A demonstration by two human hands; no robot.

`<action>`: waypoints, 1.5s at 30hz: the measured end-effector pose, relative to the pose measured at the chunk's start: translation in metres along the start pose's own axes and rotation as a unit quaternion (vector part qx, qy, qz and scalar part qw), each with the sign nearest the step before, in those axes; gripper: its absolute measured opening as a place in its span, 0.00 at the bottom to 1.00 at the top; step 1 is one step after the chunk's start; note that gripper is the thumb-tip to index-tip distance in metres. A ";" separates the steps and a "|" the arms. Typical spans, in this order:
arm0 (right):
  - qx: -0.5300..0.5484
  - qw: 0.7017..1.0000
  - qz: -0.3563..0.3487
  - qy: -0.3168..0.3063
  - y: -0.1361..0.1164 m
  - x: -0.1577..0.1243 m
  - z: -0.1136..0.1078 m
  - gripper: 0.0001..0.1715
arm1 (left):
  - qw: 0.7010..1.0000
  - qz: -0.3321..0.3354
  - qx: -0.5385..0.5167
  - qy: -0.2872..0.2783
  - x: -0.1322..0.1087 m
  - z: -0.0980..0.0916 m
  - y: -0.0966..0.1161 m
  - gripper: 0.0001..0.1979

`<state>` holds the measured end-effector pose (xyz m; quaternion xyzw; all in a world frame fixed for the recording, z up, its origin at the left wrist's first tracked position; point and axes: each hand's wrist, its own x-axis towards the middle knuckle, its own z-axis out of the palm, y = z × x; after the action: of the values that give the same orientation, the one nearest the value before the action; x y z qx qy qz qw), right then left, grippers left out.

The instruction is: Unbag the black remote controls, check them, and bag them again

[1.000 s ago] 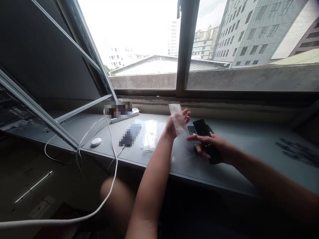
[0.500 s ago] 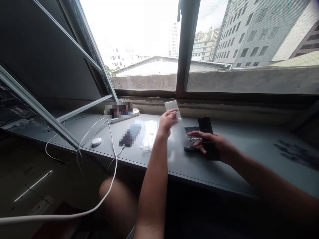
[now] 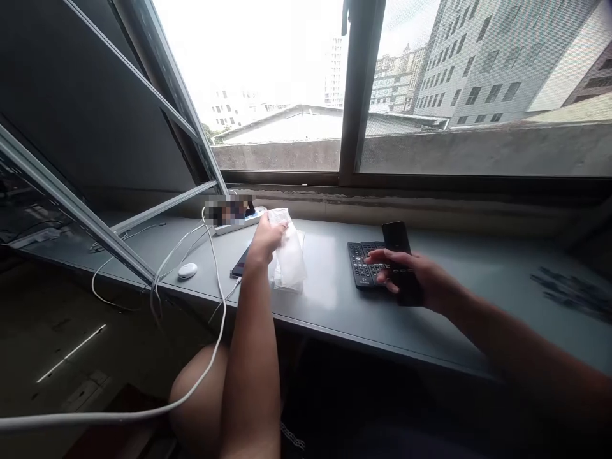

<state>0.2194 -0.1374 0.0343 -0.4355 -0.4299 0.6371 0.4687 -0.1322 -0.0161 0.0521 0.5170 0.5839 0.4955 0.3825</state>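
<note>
My left hand (image 3: 266,240) pinches a clear plastic bag (image 3: 290,258) by its upper part. That bag hangs over a small pile of similar clear bags (image 3: 278,284) on the table, and I cannot tell whether it touches them. In my right hand (image 3: 423,274) is a black remote control (image 3: 396,238), tilted up, with the index finger stretched across it. Just left of and beneath that hand, several black button remotes (image 3: 362,271) lie side by side. A phone (image 3: 239,264) with a cable plugged in is partly hidden behind my left hand.
A white power strip (image 3: 239,223) stands near the window. Left of the phone are a round white puck (image 3: 187,271) and a looping white cable (image 3: 220,319). A metal frame (image 3: 162,205) leans over the table's left side. Dark slender items (image 3: 574,294) lie far right.
My left hand has moved left and down, bringing the plastic bag from above the table's middle to over the bag pile. My right hand stays nearly still with the remote control.
</note>
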 end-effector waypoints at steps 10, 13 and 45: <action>0.019 1.000 -0.001 -0.001 0.003 0.002 -0.003 0.14 | 0.957 -0.022 0.289 -0.031 0.012 -0.015 -0.009 0.40; 0.051 0.999 0.006 -0.020 0.007 0.005 -0.006 0.18 | 0.913 -0.005 0.409 0.005 0.005 -0.005 0.000 0.37; 0.343 0.929 0.126 -0.054 -0.005 0.003 -0.009 0.14 | 0.969 0.105 -0.174 -0.143 -0.009 0.192 0.017 0.44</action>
<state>0.2289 -0.1321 0.0365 -0.2632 -0.1515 0.8222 0.4815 0.0570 0.0103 0.0263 0.5660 0.3704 0.5482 0.4918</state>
